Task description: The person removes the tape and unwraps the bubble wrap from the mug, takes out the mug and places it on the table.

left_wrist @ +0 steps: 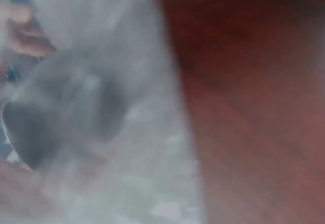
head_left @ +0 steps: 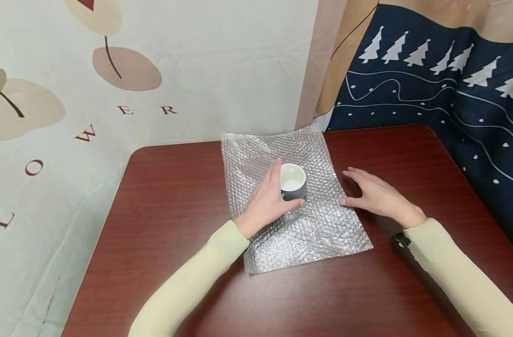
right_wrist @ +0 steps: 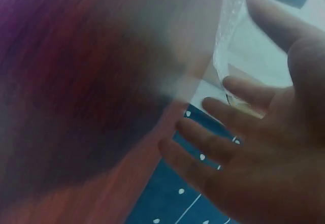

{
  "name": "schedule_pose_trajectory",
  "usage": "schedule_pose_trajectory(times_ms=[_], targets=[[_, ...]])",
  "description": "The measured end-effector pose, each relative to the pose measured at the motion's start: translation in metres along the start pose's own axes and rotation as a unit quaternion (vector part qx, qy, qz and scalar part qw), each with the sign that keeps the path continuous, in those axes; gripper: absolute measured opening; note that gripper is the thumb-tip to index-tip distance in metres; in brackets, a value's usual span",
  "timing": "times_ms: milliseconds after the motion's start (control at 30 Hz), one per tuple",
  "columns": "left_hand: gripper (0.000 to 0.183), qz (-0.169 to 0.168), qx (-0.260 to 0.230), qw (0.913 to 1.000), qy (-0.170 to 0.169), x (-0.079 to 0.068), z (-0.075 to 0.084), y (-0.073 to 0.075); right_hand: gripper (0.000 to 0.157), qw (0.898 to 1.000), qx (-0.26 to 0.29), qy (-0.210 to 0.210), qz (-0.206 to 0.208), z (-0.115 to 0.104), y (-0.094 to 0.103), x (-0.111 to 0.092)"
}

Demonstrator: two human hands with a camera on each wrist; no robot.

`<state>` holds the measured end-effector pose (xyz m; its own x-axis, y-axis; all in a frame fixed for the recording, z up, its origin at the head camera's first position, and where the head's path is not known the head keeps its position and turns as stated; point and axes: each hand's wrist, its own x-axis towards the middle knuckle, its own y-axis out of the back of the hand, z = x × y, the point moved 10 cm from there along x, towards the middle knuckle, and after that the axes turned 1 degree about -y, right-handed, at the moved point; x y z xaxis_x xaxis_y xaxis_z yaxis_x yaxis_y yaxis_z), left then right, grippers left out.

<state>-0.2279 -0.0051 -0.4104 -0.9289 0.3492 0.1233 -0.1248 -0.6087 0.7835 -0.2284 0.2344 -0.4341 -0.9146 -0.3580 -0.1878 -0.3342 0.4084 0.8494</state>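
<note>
A small mug (head_left: 293, 182), dark grey outside and white inside, stands upright on a sheet of bubble wrap (head_left: 307, 243). My left hand (head_left: 266, 199) holds it from the left, its thumb across the front and its fingers along the far left side. In the left wrist view the grey mug (left_wrist: 66, 112) is blurred. To the right, my right hand (head_left: 374, 194) is spread by the sheet's right edge, thumb tip close to it; whether they touch I cannot tell. The right wrist view shows the right hand's fingers (right_wrist: 218, 142) apart and holding nothing.
The sheet lies on a dark red-brown table (head_left: 168, 196) and reaches its back edge. A pale printed cloth (head_left: 222, 61) hangs behind; a navy cloth with white trees (head_left: 408, 93) hangs at the back right.
</note>
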Motion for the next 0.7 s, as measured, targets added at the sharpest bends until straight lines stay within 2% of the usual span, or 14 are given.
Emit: schedule_pose_trajectory(times_ms=[100, 233, 433, 700], targets=[[0.121, 0.01, 0.015, 0.9998, 0.0, 0.007, 0.004, 0.001, 0.101, 0.999, -0.001, 0.026, -0.019, -0.008, -0.007, 0.005], [0.118, 0.004, 0.024, 0.9996, 0.011, 0.013, 0.003, -0.001, 0.102, 0.998, -0.003, 0.049, -0.044, -0.016, -0.016, 0.009], [0.109, -0.01, 0.01, 0.9995, 0.027, 0.014, -0.001, -0.005, 0.103, 0.996, -0.034, 0.053, -0.059, -0.019, -0.026, 0.013], [0.104, -0.001, -0.006, 0.9994, 0.033, 0.014, -0.005, -0.002, 0.101, 0.994, -0.056, 0.057, -0.07, -0.021, -0.034, 0.015]])
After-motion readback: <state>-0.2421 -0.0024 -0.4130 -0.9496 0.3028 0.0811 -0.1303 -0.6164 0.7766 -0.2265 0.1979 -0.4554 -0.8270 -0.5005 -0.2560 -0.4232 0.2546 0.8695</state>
